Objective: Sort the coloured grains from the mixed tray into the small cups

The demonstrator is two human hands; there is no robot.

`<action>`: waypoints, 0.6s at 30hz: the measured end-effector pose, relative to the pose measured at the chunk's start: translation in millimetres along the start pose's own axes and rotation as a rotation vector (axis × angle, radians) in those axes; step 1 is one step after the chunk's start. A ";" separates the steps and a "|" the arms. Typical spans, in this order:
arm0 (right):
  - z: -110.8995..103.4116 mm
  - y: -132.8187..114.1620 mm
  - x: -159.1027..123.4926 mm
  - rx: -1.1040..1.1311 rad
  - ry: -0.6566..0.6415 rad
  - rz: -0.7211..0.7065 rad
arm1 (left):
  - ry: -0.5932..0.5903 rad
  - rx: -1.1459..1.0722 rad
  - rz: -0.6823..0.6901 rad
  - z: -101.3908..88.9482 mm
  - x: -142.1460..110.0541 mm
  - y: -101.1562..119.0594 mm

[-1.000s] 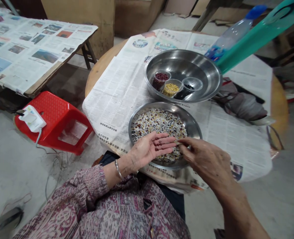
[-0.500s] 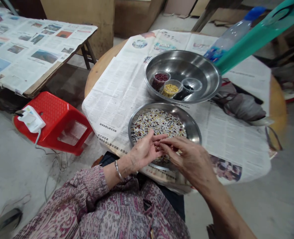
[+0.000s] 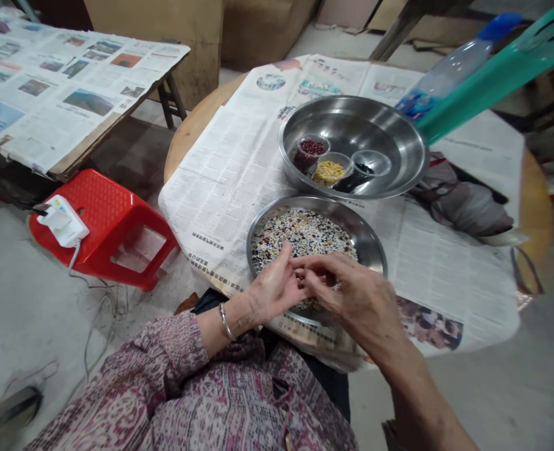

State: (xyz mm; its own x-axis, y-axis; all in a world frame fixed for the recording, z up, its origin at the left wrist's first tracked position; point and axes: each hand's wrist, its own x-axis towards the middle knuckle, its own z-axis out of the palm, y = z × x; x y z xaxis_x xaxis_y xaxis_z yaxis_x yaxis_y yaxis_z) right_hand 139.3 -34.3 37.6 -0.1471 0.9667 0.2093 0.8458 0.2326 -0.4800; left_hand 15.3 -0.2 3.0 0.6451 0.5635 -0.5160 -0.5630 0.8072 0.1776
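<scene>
My left hand (image 3: 273,287) is palm up and cupped, with a few reddish-brown beans (image 3: 300,274) resting on its fingers. Over it, my right hand (image 3: 359,291) has thumb and fingers pinched together against the left fingers; whatever lies between its fingertips is hidden. Both hands are above the near edge of a steel basin (image 3: 375,250) holding white rice mixed with red, yellow and black beans (image 3: 314,228). Just behind, a larger steel basin (image 3: 399,134) contains clear cups of red beans (image 3: 312,148), yellow beans (image 3: 329,171) and black beans (image 3: 364,169).
Newspaper (image 3: 220,169) covers the round wooden table (image 3: 178,150). A plastic bottle (image 3: 450,72), a long green object (image 3: 497,75) and a grey bag (image 3: 469,200) lie beyond the basins. At left are a red stool (image 3: 102,213) with a power adapter (image 3: 63,220) and another papered table (image 3: 79,81).
My right hand has moved left from beside the left fingertips to over the left palm, its fingers now working against it. The left fingers have curled from flat to cupped.
</scene>
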 end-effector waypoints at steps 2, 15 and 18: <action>-4.2 5.1 -4.5 0.178 0.005 0.096 | 0.018 -0.026 0.009 0.3 -1.7 0.6; 11.8 8.6 -10.9 0.319 0.036 0.034 | 0.048 -0.025 0.055 9.8 -8.8 4.6; 17.1 9.0 -11.4 0.161 0.032 -0.074 | 0.036 0.007 0.085 13.0 -9.1 4.3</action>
State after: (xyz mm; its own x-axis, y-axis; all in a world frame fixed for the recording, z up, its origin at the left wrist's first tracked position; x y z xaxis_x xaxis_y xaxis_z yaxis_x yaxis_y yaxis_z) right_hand 139.8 -41.4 16.3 -0.1876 0.9431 0.2746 0.7398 0.3196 -0.5921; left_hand 13.7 0.4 19.4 0.5759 0.6237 -0.5285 -0.6117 0.7577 0.2277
